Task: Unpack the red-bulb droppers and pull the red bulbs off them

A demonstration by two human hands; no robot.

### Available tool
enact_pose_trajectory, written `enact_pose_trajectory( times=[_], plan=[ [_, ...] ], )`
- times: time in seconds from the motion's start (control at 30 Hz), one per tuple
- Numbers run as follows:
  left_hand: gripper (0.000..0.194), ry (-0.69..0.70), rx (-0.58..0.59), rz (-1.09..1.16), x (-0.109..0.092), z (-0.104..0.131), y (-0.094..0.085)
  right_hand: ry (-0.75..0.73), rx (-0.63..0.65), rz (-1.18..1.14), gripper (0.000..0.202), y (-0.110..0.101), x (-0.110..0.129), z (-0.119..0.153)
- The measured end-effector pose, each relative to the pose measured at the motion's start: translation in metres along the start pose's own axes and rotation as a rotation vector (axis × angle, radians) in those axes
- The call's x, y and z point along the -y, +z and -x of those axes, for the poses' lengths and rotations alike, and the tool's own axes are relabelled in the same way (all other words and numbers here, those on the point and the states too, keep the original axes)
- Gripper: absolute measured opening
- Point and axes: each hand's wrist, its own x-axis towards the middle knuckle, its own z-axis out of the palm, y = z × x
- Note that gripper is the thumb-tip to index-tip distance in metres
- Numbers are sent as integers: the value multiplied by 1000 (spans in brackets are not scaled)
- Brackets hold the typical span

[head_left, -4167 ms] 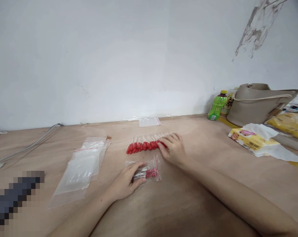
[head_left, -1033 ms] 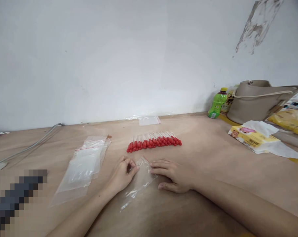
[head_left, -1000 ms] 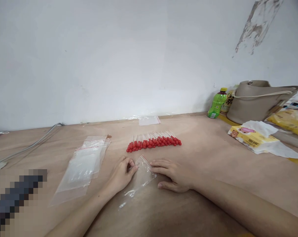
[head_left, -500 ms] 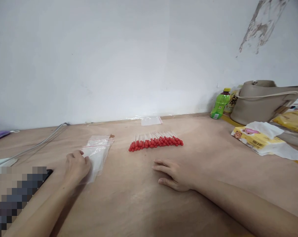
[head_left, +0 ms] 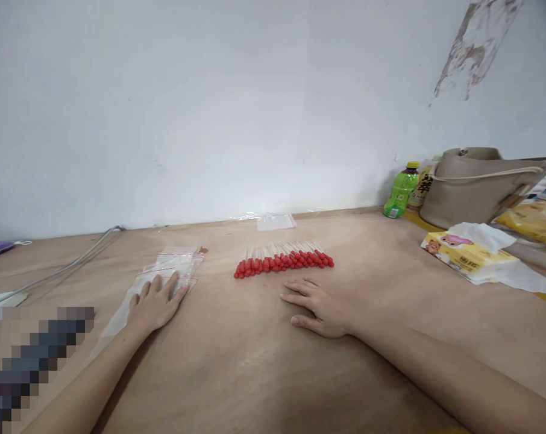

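While left hand (head_left: 154, 303) lies fingers spread on the bags (head_left: 164, 274), right hand (head_left: 318, 306) rests flat, fingers loosely spread, on tabletop (head_left: 264, 361) near swabs (head_left: 282, 261). Bottle (head_left: 400, 190), tote (head_left: 478, 184), tissues (head_left: 469, 256) far right; lower-left corner pixelated.

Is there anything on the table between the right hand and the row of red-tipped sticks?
No. In the head view, only bare table separates the right hand from the red-tipped sticks.

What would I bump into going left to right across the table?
Cable → bags under the left hand → red sticks → right hand → green bottle → tissue pack → yellow packet.
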Motion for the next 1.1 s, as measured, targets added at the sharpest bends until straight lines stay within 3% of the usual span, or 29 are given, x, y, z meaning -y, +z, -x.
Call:
enact_pose_trajectory(
  times=[0.07, 0.13, 0.2, 0.3, 0.4, 0.57, 0.87, 1.1],
  plan=[
    [61, 11, -42, 6, 3, -3, -4, 1, -11, -1, 51, 1, -4, -1],
    [57, 19, -156, 9, -3, -2, -9, -3, -19, -7, 50, 1, -6, -2],
    [51, 89, -309, 32, -17, 3, -14, -6, -25, -10, 50, 2, -6, -2],
    [40, 332, -463, 165, -54, 11, -20, -6, -27, -9, 50, 2, -6, -2],
    [31, 517, -478, 300, -95, 15, -23, -6, -26, 0, 50, 2, -6, -2],
    [22, 555, -446, 352, -138, 6, -18, -16, -35, -3, 50, 1, -5, -2],
    [17, 511, -458, 593, -148, -3, 7, -4, -28, 1, 51, 0, -3, -2],
    [16, 398, -605, 746, -143, -6, 18, -10, -37, -9, 50, 2, -5, -2]
  ],
)
